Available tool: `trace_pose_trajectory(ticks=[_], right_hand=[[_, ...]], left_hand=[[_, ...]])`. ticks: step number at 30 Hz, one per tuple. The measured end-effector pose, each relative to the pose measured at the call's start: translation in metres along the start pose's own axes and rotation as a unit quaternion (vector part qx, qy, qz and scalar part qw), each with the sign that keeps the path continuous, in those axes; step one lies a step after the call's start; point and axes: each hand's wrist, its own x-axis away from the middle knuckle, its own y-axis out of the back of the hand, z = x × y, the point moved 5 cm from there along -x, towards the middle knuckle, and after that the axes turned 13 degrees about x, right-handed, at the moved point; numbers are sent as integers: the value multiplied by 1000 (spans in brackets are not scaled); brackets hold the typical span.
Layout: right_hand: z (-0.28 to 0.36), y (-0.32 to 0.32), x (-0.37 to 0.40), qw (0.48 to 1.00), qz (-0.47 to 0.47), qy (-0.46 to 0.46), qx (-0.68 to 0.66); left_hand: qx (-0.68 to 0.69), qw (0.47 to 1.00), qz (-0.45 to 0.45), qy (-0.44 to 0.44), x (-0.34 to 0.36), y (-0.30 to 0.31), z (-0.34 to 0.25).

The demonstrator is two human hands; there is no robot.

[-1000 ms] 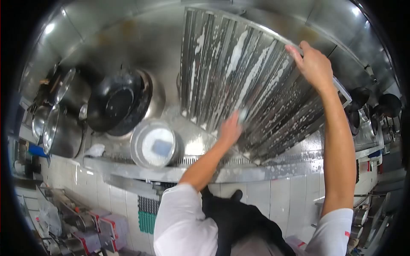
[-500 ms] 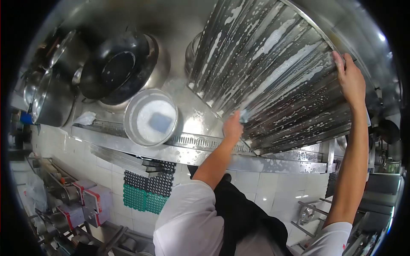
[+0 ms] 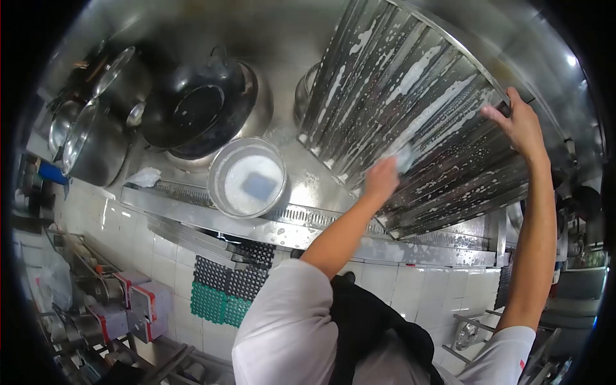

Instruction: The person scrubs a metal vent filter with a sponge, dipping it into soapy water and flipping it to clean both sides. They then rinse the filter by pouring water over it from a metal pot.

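My left hand (image 3: 382,179) is closed on a pale bluish cloth or pad (image 3: 404,158), pressed to a large ridged metal panel (image 3: 410,109) streaked with white suds. The panel leans on the steel counter, tilted. At its upper right edge is my right hand (image 3: 523,125), thumb and fingers apart around the rim, holding it. Left of the panel a round metal bowl (image 3: 219,192) holds foamy liquid with a blue-grey block (image 3: 260,187) in it.
Black woks (image 3: 199,109) and steel pots (image 3: 96,147) stand at the back left. A crumpled white cloth (image 3: 145,177) lies by the counter's drain grate (image 3: 301,217). Green and black mats (image 3: 218,301) are on the tiled floor, near red-edged boxes (image 3: 151,301).
My left hand has moved up and right along the panel's ridges with the cloth. My right thumb has spread further over the panel. The camera view has shifted slightly.
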Motion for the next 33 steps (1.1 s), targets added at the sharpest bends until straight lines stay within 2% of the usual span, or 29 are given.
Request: trace_pose_trajectory(ticks=[2, 4, 6, 7, 8, 10, 12, 14, 16, 18, 20, 22, 24, 25, 27, 28, 30, 31, 32, 33], right_hand=[[6, 7, 0, 995, 52, 83, -35], [9, 11, -1, 994, 67, 76, -38], [17, 20, 0, 994, 77, 72, -41], [22, 27, 6, 997, 66, 43, 5], [26, 30, 11, 997, 56, 18, 48], [27, 33, 16, 999, 31, 28, 14], [33, 34, 15, 999, 1, 37, -31], [34, 38, 16, 999, 1, 39, 0], [37, 37, 14, 998, -17, 57, -15], [46, 35, 8, 996, -34, 79, -22], [62, 32, -2, 992, -64, 109, -11], [72, 26, -11, 988, -91, 117, -29], [73, 22, -20, 985, -85, 145, -42], [67, 25, -20, 987, -83, 129, -38], [54, 21, -18, 994, 19, 83, -66], [44, 16, -18, 995, 14, 72, -62], [30, 4, -11, 992, -74, 88, -58], [27, 5, -8, 992, -72, 84, -58], [32, 8, -7, 993, -60, 82, -59], [34, 11, -7, 993, -51, 82, -62]], left_hand=[[-51, 986, 91, 128, 53, 15, 68], [-76, 965, 170, 186, 88, 27, 120], [-95, 957, 196, 193, 82, 39, 105], [-112, 946, 223, 208, 79, 47, 94], [-116, 946, 218, 210, 71, 64, 73], [-147, 925, 262, 233, 41, 113, 19], [-150, 940, 180, 246, 20, 184, -24], [-146, 988, 42, 42, 3, 259, -54], [-292, 956, 19, -25, -6, 313, -24], [-324, 920, 65, 210, -16, 350, 26], [-372, 863, 182, 290, -7, 366, 93], [-437, 811, 320, 224, 25, 361, 150], [-429, 699, 407, 402, 39, 350, 186], [-434, 698, 417, 389, 40, 348, 205], [-385, 691, 500, 352, 48, 340, 234], [-388, 693, 502, 341, 33, 330, 210], [-293, 859, 370, 198, -2, 318, 82], [-226, 926, 276, 125, -22, 304, 19], [-153, 972, 173, 51, -43, 283, -43], [-116, 988, 106, 18, -58, 257, -99]])
